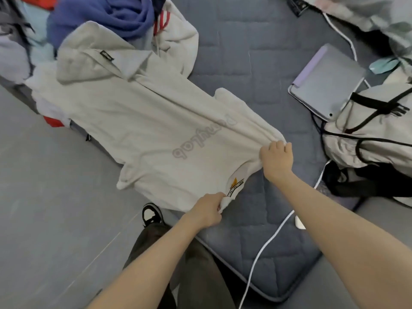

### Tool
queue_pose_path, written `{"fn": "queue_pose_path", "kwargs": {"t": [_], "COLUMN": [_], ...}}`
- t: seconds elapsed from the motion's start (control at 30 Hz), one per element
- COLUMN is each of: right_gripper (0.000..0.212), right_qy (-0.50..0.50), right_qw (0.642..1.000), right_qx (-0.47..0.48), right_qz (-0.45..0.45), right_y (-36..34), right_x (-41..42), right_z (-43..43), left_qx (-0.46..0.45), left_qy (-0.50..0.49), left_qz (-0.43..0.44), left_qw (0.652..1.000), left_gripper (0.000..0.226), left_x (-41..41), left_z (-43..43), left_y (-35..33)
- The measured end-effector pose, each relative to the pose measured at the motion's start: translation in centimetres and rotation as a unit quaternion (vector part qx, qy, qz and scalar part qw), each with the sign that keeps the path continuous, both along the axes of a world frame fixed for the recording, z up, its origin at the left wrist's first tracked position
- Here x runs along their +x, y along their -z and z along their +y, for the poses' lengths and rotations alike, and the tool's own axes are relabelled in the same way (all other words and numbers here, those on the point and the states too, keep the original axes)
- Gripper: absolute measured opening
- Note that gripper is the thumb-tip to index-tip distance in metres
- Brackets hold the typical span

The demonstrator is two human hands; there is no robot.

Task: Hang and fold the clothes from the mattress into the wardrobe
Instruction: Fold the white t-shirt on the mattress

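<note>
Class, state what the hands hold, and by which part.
The left hand and right hand grip the pale hoodie by its bottom hem, one at each end.

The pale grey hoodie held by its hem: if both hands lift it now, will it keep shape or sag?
Probably floppy: the pale grey hoodie bunches into folds where the left hand and right hand grip its hem. Lifted, it would likely sag between them, hood trailing. The fabric looks thick, so perhaps fairly heavy.
</note>
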State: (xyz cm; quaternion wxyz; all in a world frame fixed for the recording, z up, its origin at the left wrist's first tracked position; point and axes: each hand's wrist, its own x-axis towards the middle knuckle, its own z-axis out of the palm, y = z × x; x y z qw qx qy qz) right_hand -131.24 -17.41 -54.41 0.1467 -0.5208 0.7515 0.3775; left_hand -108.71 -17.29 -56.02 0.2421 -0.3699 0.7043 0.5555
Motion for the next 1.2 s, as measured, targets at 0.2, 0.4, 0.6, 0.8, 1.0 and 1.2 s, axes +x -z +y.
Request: {"fn": "queue_pose_path", "kwargs": {"t": [0.2, 0.4, 0.6, 0.8, 1.0, 1.2], "right_gripper": [0.051, 0.030, 0.026, 0.022, 0.037, 0.040], "right_qy": [0.066, 0.228, 0.291, 0.383, 0.580, 0.817], "right_qw": [0.993, 0.952, 0.923, 0.863, 0.709, 0.368], "right_qx": [-0.049, -0.109, -0.135, -0.256, -0.322, -0.294], "right_qz": [-0.080, -0.174, -0.213, -0.206, -0.238, -0.333], "right_y": [2.6, 3.6, 4.5, 4.8, 5.8, 10.2], "right_x": [1.0, 6.4, 11.9, 18.5, 28.6, 34.4], "right_z": [2.2, 4.8, 5.7, 5.7, 4.7, 2.6], "left_qx": [-0.010, -0.066, -0.134, -0.133, -0.049, 0.033], "left_qy": [0.028, -0.035, -0.113, -0.253, -0.319, -0.296], "left_qz": [-0.016, -0.052, -0.082, -0.114, -0.105, -0.084], "left_qw": [0.999, 0.996, 0.981, 0.951, 0.941, 0.951], "left_gripper": [0.057, 0.042, 0.037, 0.045, 0.074, 0.084], "left_x": [0.4, 4.8, 11.3, 16.6, 19.9, 21.9], "left_z": [0.7, -3.3, -9.2, -12.7, -14.5, -14.5], "left_y": [1.7, 1.8, 2.1, 3.4, 5.5, 8.9]}}
